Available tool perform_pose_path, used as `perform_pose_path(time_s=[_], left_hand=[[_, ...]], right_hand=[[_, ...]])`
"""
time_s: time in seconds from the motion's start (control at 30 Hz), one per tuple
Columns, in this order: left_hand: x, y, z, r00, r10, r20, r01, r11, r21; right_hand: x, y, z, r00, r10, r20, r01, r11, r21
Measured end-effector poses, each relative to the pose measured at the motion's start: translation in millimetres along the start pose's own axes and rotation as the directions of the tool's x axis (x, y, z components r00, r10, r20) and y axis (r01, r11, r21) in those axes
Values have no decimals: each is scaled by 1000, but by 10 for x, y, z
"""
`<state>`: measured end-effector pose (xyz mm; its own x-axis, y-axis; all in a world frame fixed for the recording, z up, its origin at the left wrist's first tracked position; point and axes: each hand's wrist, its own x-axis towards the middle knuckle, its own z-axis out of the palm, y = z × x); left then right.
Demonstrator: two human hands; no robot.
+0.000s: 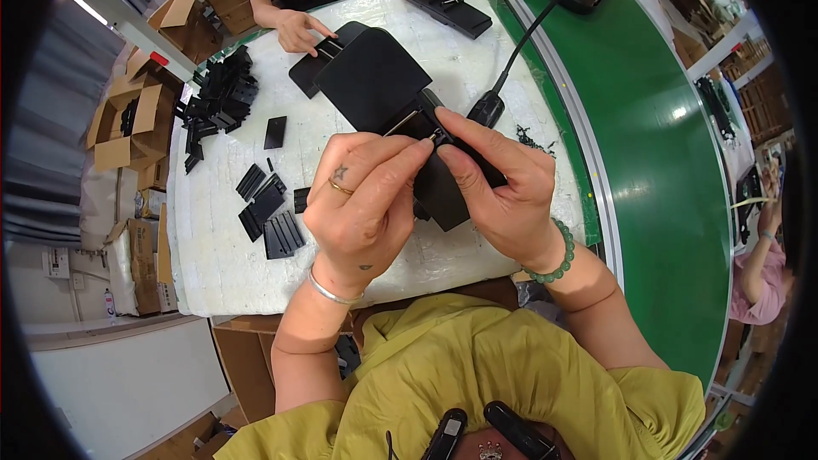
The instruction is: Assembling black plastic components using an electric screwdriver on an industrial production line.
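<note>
Above the middle of the white table [213, 247], the left hand [358, 192] and right hand [515, 183] have thumbs and fingertips clamped on a black part [445, 192], which could slip onto that table if the two small pinches pull unevenly.

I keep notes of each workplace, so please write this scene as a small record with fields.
Left hand: fingertips at a black, flat-sided plastic piece; exact grip hidden
Right hand: thumb and forefinger pinching at the same piece
Table: white-topped
Table's left: heap of black plastic parts
Beyond right hand: black corded handheld tool
Opposite: co-worker's hands, both touching black parts
Far right: long green surface
</note>
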<state>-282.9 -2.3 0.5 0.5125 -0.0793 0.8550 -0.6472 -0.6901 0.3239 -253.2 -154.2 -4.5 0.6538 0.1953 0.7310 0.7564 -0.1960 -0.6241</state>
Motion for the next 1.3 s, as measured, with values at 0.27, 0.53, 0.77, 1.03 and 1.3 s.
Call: perform_pose_path(time_s=[0.27,0.53,0.77,1.03,1.3], left_hand=[[-9,-6,0,993,113,16,-114,992,49],[-11,-16,-8,981,179,71,-187,976,115],[5,8,-117,978,92,185,-111,989,96],[-297,-238,-527,579,-643,501,812,396,-429],[-1352,-125,-1062,286,-850,443,781,-61,-621]], right_hand=[[-22,13,-20,1000,-3,27,3,1000,25],[-33,37,-5,999,-30,38,29,999,25],[-7,100,-51,988,70,139,-83,993,90],[-12,136,-272,772,310,555,-515,817,261],[-204,593,-165,742,653,154,-515,702,-492]])
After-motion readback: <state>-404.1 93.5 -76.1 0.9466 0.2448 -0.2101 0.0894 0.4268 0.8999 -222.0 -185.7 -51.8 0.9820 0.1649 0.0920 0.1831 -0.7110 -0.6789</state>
